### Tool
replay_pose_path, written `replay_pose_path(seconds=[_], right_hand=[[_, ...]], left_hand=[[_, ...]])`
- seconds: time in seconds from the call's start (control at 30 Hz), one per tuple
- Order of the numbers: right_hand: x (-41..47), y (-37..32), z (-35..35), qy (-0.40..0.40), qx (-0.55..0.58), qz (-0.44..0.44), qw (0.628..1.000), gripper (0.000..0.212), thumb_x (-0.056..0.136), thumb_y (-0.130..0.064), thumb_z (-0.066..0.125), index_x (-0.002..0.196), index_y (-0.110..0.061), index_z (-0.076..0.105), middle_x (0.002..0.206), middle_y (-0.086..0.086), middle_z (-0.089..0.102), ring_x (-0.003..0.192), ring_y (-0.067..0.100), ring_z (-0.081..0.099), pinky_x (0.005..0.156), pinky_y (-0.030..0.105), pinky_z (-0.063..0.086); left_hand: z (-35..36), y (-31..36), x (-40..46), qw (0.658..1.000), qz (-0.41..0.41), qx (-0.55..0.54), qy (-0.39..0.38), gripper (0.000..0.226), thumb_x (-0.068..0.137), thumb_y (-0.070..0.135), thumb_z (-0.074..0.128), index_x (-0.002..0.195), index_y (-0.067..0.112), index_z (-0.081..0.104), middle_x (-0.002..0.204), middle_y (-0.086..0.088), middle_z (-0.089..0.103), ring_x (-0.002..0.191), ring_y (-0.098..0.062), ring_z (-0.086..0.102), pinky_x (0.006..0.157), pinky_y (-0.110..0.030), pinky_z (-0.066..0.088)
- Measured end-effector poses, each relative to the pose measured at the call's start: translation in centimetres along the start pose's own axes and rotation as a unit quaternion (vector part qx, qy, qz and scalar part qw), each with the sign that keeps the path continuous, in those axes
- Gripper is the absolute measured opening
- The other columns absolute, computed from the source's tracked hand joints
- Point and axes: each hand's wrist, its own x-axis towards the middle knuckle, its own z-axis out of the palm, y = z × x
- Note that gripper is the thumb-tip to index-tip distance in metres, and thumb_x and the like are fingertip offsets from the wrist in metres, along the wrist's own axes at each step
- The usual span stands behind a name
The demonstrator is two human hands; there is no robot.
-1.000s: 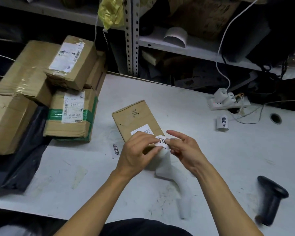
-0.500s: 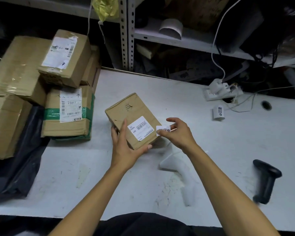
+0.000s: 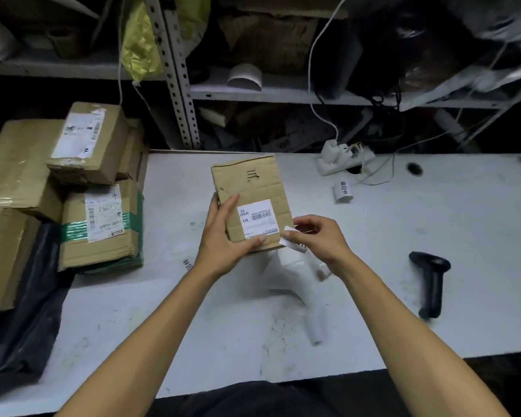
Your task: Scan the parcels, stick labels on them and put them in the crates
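The left hand point(image 3: 226, 236) gripped the parcel point(image 3: 251, 203) at its near left corner, thumb along the left edge and fingers curled over the top face, which steadied the box and kept its printed face up for labelling. The parcel sat at mid-table point(image 3: 433, 236), its near end apparently lifted slightly; whether it cleared the surface could not be told. The right hand point(image 3: 319, 239) pinched a small label point(image 3: 289, 240) between thumb and fingertips, just beside the parcel's near right corner and next to the shipping sticker point(image 3: 257, 218) already there. The label was judged to be about to go on; it was not yet pressed down. A white scanner point(image 3: 301, 284) lay on the table directly nearer than the parcel, within reach of both hands. A black scanner point(image 3: 430, 281) lay well to the parcel's right. Count: two scanners; one parcel in hand; at least four more boxes stacked left of the parcel point(image 3: 97, 206), exact number uncertain; one curled spare label point(image 3: 343, 191) right of the parcel, beyond it a power strip point(image 3: 343, 159). No crate was in view.
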Motion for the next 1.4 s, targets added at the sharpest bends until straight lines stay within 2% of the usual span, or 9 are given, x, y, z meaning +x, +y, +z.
replay_pose_path(seconds=[0.13,0.27,0.5,0.57,0.73,0.87,1.1,1.23,1.4], right_hand=[[-3.6,1.0,-6.9,0.063,0.042,-0.019,0.997,0.027,0.079,-0.026,0.086,0.102,-0.019,0.074,0.087,-0.001,0.073,0.071,0.006,0.064,0.069,0.02,0.047],[-8.4,4.2,-14.3,0.142,0.076,-0.015,0.987,0.025,0.081,-0.032,0.084,0.101,-0.024,0.071,0.097,0.004,0.075,0.08,0.012,0.066,0.072,0.026,0.048],[-20.4,14.2,-28.7,0.293,0.139,0.006,0.946,0.03,0.083,-0.031,0.082,0.106,-0.018,0.07,0.091,0.001,0.071,0.078,0.011,0.064,0.067,0.022,0.048],[-24.1,17.8,-32.3,0.344,0.153,0.017,0.926,0.028,0.084,-0.03,0.081,0.107,-0.018,0.068,0.092,0.002,0.069,0.082,0.013,0.063,0.07,0.024,0.049],[-33.1,26.3,-38.5,0.468,0.205,0.055,0.858,0.033,0.085,-0.025,0.081,0.112,-0.017,0.064,0.094,0.002,0.062,0.082,0.012,0.058,0.069,0.021,0.048],[-39.1,32.3,-41.5,0.535,0.239,0.102,0.804,0.032,0.085,-0.025,0.08,0.111,-0.021,0.06,0.097,0.001,0.057,0.081,0.011,0.055,0.066,0.019,0.045],[-45.3,40.9,-44.7,0.579,0.296,0.187,0.736,0.036,0.088,-0.027,0.078,0.116,-0.021,0.057,0.096,-0.007,0.053,0.082,0.004,0.053,0.067,0.016,0.045],[-46.8,46.6,-49.0,0.578,0.311,0.237,0.716,0.037,0.084,-0.033,0.08,0.111,-0.026,0.057,0.106,-0.003,0.06,0.096,0.012,0.061,0.08,0.026,0.051],[-47.6,54.1,-58.2,0.563,0.332,0.275,0.705,0.036,0.082,-0.033,0.082,0.111,-0.023,0.061,0.102,-0.004,0.065,0.093,0.013,0.065,0.074,0.025,0.051]], left_hand=[[5.8,4.7,0.6,0.998,0.014,-0.054,-0.025,0.101,0.081,0.026,0.085,0.155,0.04,0.018,0.159,0.01,0.032,0.139,-0.005,0.037,0.101,-0.023,0.043],[13.7,9.5,-0.9,0.992,0.011,-0.094,-0.081,0.073,0.081,0.022,0.084,0.141,0.022,0.044,0.138,0.009,0.052,0.129,-0.004,0.049,0.108,-0.03,0.045],[31.9,16.0,-8.4,0.96,0.06,-0.114,-0.25,0.047,0.083,0.024,0.082,0.125,0.027,0.062,0.128,0.01,0.066,0.12,-0.002,0.061,0.104,-0.034,0.051],[37.5,17.7,-11.3,0.941,0.083,-0.101,-0.314,0.041,0.086,0.026,0.08,0.123,0.033,0.064,0.125,0.013,0.068,0.117,-0.005,0.064,0.1,-0.032,0.054],[49.8,20.8,-18.4,0.881,0.093,-0.061,-0.461,0.066,0.078,0.06,0.078,0.137,0.038,0.058,0.133,0.011,0.065,0.125,-0.02,0.061,0.103,-0.049,0.052],[57.3,23.1,-25.0,0.814,0.102,-0.053,-0.569,0.042,0.095,0.031,0.068,0.137,0.031,0.06,0.118,0.009,0.074,0.107,-0.016,0.071,0.088,-0.026,0.058],[68.4,23.1,-32.1,0.719,0.029,0.007,-0.694,0.033,0.098,0.011,0.062,0.127,0.028,0.062,0.11,0.009,0.076,0.1,-0.007,0.072,0.083,-0.024,0.059],[76.7,21.7,-35.2,0.697,-0.021,0.039,-0.716,0.03,0.097,0.006,0.061,0.11,0.033,0.064,0.086,0.019,0.076,0.08,0.0,0.071,0.069,-0.018,0.058],[88.8,21.1,-38.5,0.695,-0.083,0.059,-0.711,0.026,0.095,0.001,0.062,0.108,0.023,0.067,0.086,0.009,0.078,0.078,-0.004,0.072,0.059,-0.018,0.056]])
